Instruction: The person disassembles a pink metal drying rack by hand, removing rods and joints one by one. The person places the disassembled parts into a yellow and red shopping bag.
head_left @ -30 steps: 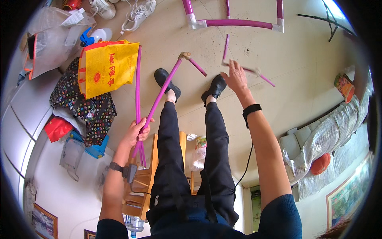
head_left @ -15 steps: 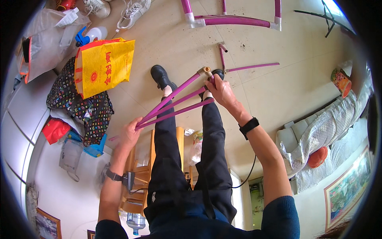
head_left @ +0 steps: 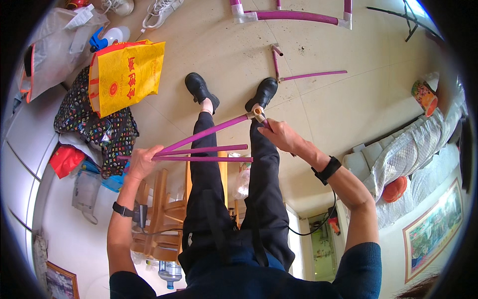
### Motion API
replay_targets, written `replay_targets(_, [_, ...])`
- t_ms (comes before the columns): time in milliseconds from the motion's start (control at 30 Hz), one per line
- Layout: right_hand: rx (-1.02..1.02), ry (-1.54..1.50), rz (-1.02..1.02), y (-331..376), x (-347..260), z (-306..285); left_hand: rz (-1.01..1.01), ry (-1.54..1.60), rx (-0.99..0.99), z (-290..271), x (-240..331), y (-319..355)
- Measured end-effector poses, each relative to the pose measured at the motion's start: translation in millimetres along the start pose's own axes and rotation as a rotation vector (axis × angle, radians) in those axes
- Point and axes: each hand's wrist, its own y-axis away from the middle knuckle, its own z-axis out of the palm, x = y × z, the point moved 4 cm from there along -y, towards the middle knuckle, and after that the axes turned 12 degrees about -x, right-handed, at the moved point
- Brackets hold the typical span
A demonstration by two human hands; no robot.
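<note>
Left hand [head_left: 143, 163]: closes fingers round three long, straight, slim purple tubes [head_left: 204, 150], plastic-looking, bunched near the left ends. Spreads them in a fan across the front of the black-trousered legs [head_left: 203, 179]; upper tube slanting up and away, lower two nearly level, close together, free at the right ends.

Right hand [head_left: 280, 137]: curls fingers narrowly round a short purple tube [head_left: 265, 123], mostly hidden by the grip. Meets, just beyond the fingers, a beige elbow-like connector [head_left: 258, 113] with a round open socket, fitted to the far end of the upper tube. Wears a black wristband [head_left: 327, 170].

Location of tubes and connector: held off the floor, between the two hands, connector near the right black shoe [head_left: 262, 93] in view.

On the beige tiled floor [head_left: 358, 119], beyond the shoes: one angled assembly of thin purple tubes [head_left: 313, 75], joined at a corner. Further out: larger frame of thick purple tubes [head_left: 298, 17] with whitish corner joints [head_left: 245, 17].

At left: yellow bag with red print [head_left: 124, 74], resting against a dark bag with multicoloured pattern [head_left: 107, 132]. Near the left forearm: slatted wooden chair [head_left: 162, 214].
</note>
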Motion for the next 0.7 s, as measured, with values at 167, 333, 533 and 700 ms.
replay_targets(167, [-0.255,0.264,-0.044,64,18,16,-0.293,-0.044,-0.007,-62,-45,23])
replay_targets(333, [0.005,-0.053,0.128,52,55,8,-0.247,0.022,-0.136,-13,-51,12])
replay_targets(533, [0.049,-1.009,0.159,-18,35,0,-0.379,0.824,-0.201,51,-37,-15])
replay_targets(700, [0.325,-1.222,-0.004,-65,-3,32,-0.377,1.192,-0.331,47,-4,-2])
